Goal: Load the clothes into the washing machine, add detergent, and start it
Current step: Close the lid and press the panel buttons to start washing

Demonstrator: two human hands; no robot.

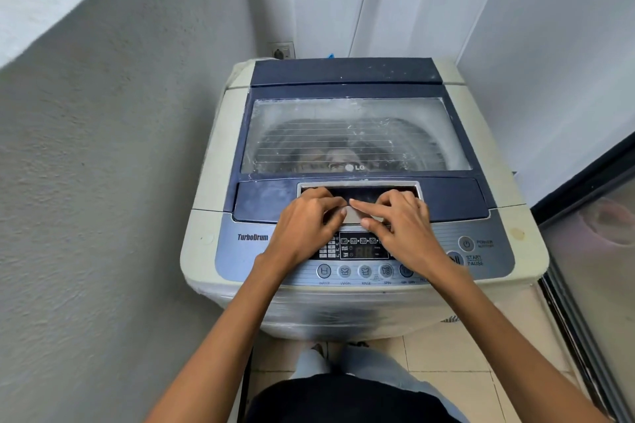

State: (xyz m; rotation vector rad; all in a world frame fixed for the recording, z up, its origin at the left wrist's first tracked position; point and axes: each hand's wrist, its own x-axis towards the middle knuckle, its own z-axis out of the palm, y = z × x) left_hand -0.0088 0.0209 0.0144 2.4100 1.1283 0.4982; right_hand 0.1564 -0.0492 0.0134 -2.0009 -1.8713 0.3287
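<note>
I had my left hand (305, 227) and right hand (398, 220) curled on the lid handle (354, 215) — it ran left-right along the front edge of the lid (354, 134), equally near both.

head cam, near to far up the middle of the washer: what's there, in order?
button row → display → left hand and right hand on the lid handle → lid window → dark back panel → wall socket

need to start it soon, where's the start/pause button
In the head view, the start/pause button sits far right on the control panel, just below the power button.
</note>
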